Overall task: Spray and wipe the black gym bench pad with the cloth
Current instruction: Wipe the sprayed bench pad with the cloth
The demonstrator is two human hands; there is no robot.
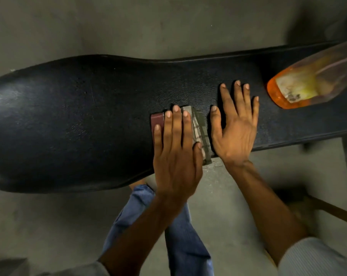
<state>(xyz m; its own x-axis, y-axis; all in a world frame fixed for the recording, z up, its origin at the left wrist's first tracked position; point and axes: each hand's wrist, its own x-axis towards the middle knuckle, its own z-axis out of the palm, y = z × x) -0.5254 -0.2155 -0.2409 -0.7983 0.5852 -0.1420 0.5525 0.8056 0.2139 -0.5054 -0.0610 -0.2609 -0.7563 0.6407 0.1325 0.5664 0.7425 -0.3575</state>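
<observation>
in the head view, the black bench pad point(79, 120) is seen lying crosswise, broad at the left and narrowing to the right, over a grey floor point(49, 226). a folded cloth point(198, 128), checked grey with a maroon edge, is pressed flat on the pad's near middle by the left hand point(176, 154), whose fingers point(175, 124) are laid out straight and close together over it, nothing being clenched. the right hand point(236, 124) is set palm-down on bare pad just beside the cloth, its fingers spread wide and holding nothing. a spray bottle point(308, 84) with orange liquid is laid on its side on the pad at the right, apart from both hands. the spraying is judged to be done or paused, since the bottle is put down; wiping appears to be under way at the middle, and no wet streaks can be made out, so how much of the pad is left cannot be told. a worn pale label is seen on the bottle, but no writing or brand can be read on it.
</observation>
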